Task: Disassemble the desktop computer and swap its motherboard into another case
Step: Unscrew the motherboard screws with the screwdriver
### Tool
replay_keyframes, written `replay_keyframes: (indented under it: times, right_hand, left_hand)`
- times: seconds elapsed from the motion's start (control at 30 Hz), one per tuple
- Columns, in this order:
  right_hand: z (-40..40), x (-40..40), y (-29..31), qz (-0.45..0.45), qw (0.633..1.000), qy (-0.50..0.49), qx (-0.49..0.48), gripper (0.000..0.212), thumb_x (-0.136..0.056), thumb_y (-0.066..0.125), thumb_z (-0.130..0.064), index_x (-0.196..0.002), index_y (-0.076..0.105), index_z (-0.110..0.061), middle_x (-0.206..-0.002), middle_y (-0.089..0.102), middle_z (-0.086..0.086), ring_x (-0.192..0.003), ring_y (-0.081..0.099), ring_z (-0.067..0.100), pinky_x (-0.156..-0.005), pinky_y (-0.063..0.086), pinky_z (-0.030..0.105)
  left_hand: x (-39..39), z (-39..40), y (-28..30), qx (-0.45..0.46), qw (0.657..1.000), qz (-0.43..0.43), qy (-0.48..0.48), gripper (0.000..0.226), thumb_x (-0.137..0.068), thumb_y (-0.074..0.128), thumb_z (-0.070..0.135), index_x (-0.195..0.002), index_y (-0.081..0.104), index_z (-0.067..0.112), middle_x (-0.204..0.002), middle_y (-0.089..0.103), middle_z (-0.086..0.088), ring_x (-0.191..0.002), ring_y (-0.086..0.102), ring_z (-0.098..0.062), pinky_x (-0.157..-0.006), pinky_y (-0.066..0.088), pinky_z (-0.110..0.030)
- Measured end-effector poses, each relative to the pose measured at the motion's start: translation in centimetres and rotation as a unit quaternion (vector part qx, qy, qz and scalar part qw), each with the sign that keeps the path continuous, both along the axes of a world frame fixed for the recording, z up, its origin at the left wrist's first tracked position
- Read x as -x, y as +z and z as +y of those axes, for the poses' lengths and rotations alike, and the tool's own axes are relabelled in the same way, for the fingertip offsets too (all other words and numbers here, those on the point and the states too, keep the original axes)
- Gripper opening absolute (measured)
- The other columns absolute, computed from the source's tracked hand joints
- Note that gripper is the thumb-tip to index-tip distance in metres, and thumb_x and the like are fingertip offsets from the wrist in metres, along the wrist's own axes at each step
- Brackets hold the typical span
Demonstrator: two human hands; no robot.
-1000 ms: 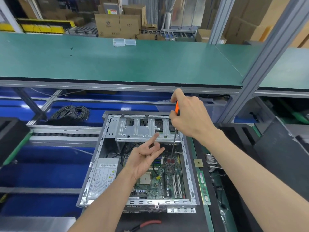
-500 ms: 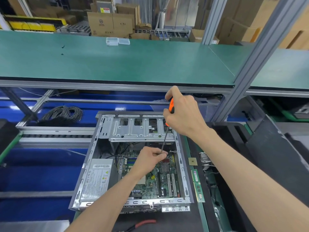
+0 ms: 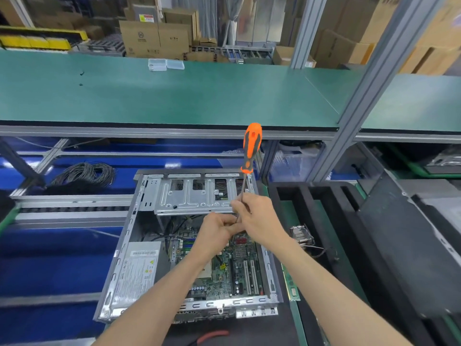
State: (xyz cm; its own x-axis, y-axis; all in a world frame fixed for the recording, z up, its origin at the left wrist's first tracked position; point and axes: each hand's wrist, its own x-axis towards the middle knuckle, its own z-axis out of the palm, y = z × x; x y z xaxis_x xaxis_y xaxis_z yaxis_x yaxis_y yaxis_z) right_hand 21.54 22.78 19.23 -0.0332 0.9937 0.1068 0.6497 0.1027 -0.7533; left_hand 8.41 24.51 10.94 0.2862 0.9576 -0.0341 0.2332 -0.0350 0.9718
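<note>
Head view: your right hand [image 3: 259, 222] pinched the upright screwdriver [image 3: 251, 151] by its shaft, handle far; your left hand [image 3: 216, 233] pinched near its tip, directly above the motherboard [image 3: 237, 268] inside the open case [image 3: 119, 265].

Green bench [image 3: 174, 96], stacked cartons [image 3: 154, 38] behind

A: Case [image 3: 149, 206]? Bare matt sheet metal. Screwdriver [image 3: 252, 146] handle, glossy orange plastic, thin steel shaft.
B: Shelf [image 3: 174, 96] at the far edge, matt green mat. Boxes [image 3: 154, 38], plain cardboard.
</note>
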Motion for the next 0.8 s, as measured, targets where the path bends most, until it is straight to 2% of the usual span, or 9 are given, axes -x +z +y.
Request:
replay_keyframes:
  times: [0.1, 0.17, 0.23, 0.27, 0.33, 0.43, 0.57, 0.7, 0.8]
  right_hand:
    - [0.2, -1.4, 1.1, 0.008, 0.999, -0.022, -0.025, 0.031, -0.101, 0.053, -0.012, -0.072, 0.059, -0.003, -0.062, 0.062, 0.007, -0.064, 0.062, 0.029, -0.071, 0.051, 0.042]
    - [0.1, -2.8, 2.3, 0.018, 0.998, -0.042, -0.049, 0.034, -0.103, 0.051, -0.016, -0.071, 0.057, -0.007, -0.059, 0.063, 0.005, -0.058, 0.062, 0.023, -0.066, 0.051, 0.034]
    - [-0.2, -4.4, 3.4, 0.047, 0.994, -0.059, -0.076, 0.036, -0.105, 0.049, -0.017, -0.070, 0.056, -0.009, -0.060, 0.063, 0.005, -0.052, 0.061, 0.017, -0.057, 0.049, 0.023]
    - [-0.3, -5.3, 3.9, 0.055, 0.992, -0.070, -0.088, 0.037, -0.106, 0.048, -0.018, -0.071, 0.056, -0.009, -0.062, 0.064, 0.006, -0.051, 0.060, 0.016, -0.055, 0.049, 0.022]
    - [-0.7, -7.3, 4.5, 0.054, 0.988, -0.093, -0.107, 0.037, -0.106, 0.047, -0.018, -0.072, 0.057, -0.006, -0.063, 0.065, 0.007, -0.050, 0.060, 0.017, -0.056, 0.051, 0.026]
    - [-1.6, -10.1, 4.7, 0.032, 0.985, -0.118, -0.120, 0.038, -0.106, 0.047, -0.018, -0.075, 0.057, 0.001, -0.063, 0.064, 0.008, -0.049, 0.060, 0.018, -0.059, 0.053, 0.035]
    - [-3.4, -13.1, 3.6, 0.012, 0.982, -0.153, -0.107, 0.038, -0.105, 0.048, -0.017, -0.071, 0.057, -0.003, -0.061, 0.062, 0.005, -0.053, 0.060, 0.023, -0.064, 0.052, 0.045]
    - [-5.3, -16.4, 1.9, 0.012, 0.979, -0.190, -0.073, 0.037, -0.103, 0.049, -0.018, -0.068, 0.054, -0.007, -0.058, 0.060, 0.001, -0.053, 0.057, 0.020, -0.065, 0.050, 0.042]
    - [-6.8, -18.7, 0.6, 0.023, 0.977, -0.204, -0.051, 0.036, -0.103, 0.049, -0.020, -0.070, 0.053, -0.006, -0.062, 0.061, 0.006, -0.057, 0.056, 0.022, -0.064, 0.050, 0.042]
  left_hand:
    - [-0.1, 0.3, 0.5, 0.043, 0.999, -0.024, -0.004, 0.012, -0.075, 0.085, 0.029, -0.084, 0.079, 0.024, -0.047, 0.034, 0.003, -0.045, 0.018, -0.015, -0.046, 0.014, -0.024]
    - [-0.5, 0.2, 0.9, 0.091, 0.991, -0.094, 0.005, 0.006, -0.081, 0.077, 0.019, -0.084, 0.077, 0.015, -0.047, 0.036, 0.006, -0.041, 0.020, -0.012, -0.042, 0.017, -0.020]
    - [-1.5, 0.2, 1.5, 0.139, 0.974, -0.178, 0.037, 0.019, -0.088, 0.065, 0.014, -0.071, 0.066, 0.005, -0.048, 0.035, 0.005, -0.040, 0.020, -0.011, -0.037, 0.018, -0.020]
    - [-2.4, 0.2, 1.8, 0.160, 0.965, -0.202, 0.053, 0.028, -0.090, 0.061, 0.014, -0.064, 0.056, 0.008, -0.050, 0.030, 0.004, -0.040, 0.019, -0.011, -0.037, 0.018, -0.020]
    - [-4.7, 0.1, 2.5, 0.193, 0.955, -0.214, 0.067, 0.041, -0.096, 0.054, 0.015, -0.058, 0.039, 0.019, -0.054, 0.022, 0.002, -0.042, 0.015, -0.011, -0.038, 0.015, -0.019]
    - [-9.1, -0.8, 3.7, 0.244, 0.943, -0.222, 0.032, 0.048, -0.101, 0.050, 0.018, -0.059, 0.028, 0.026, -0.056, 0.016, 0.004, -0.043, 0.011, -0.011, -0.038, 0.013, -0.019]
    - [-14.6, -2.6, 4.3, 0.309, 0.912, -0.269, -0.008, 0.050, -0.103, 0.042, 0.021, -0.055, 0.028, 0.027, -0.053, 0.015, 0.005, -0.043, 0.010, -0.010, -0.036, 0.012, -0.019]
    - [-19.0, -4.4, 3.1, 0.348, 0.897, -0.273, -0.004, 0.049, -0.102, 0.042, 0.020, -0.055, 0.027, 0.025, -0.055, 0.015, 0.004, -0.045, 0.010, -0.012, -0.037, 0.013, -0.022]
    - [-21.5, -6.0, 1.6, 0.368, 0.895, -0.252, -0.005, 0.049, -0.101, 0.042, 0.020, -0.054, 0.027, 0.025, -0.054, 0.016, 0.005, -0.045, 0.010, -0.012, -0.036, 0.013, -0.022]
